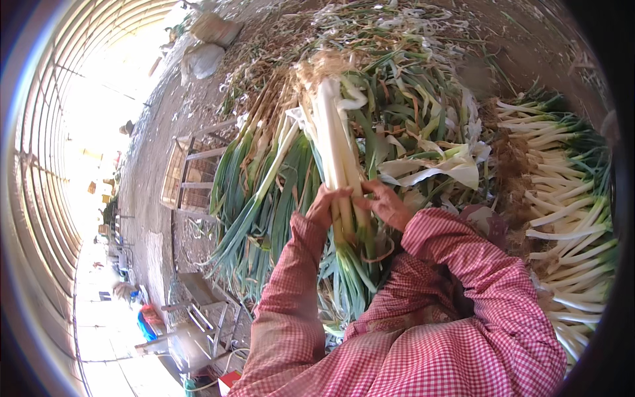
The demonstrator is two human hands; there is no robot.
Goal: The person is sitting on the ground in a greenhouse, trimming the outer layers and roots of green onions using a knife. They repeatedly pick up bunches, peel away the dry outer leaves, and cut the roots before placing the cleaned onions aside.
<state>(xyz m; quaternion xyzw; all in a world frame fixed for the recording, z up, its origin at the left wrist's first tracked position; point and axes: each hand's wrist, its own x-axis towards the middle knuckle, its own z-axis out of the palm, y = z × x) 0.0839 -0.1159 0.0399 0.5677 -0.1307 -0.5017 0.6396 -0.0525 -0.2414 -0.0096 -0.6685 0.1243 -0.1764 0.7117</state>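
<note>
In front of me lies a small bunch of long Welsh onions (pixel 335 139), white shafts and brown roots pointing away, green leaves hanging towards my lap. My left hand (pixel 322 204) grips the bunch from its left side, thumb across the shafts. Opposite it, my right hand (pixel 388 204) holds the right side of the same shafts with thumb and fingers. Whether it also pinches a loose outer skin cannot be told. Left of the bunch, more untrimmed Welsh onions (pixel 278 188) with dry roots and long green leaves lie in a heap.
Stripped leaves and skins (pixel 416 109) pile up beyond and right of my hands. Cleaned Welsh onions (pixel 565 208) lie in a long row at far right. A crate-like frame (pixel 191 173) and a metal-framed stand (pixel 208 317) are at left. Sacks (pixel 216 30) sit farther off.
</note>
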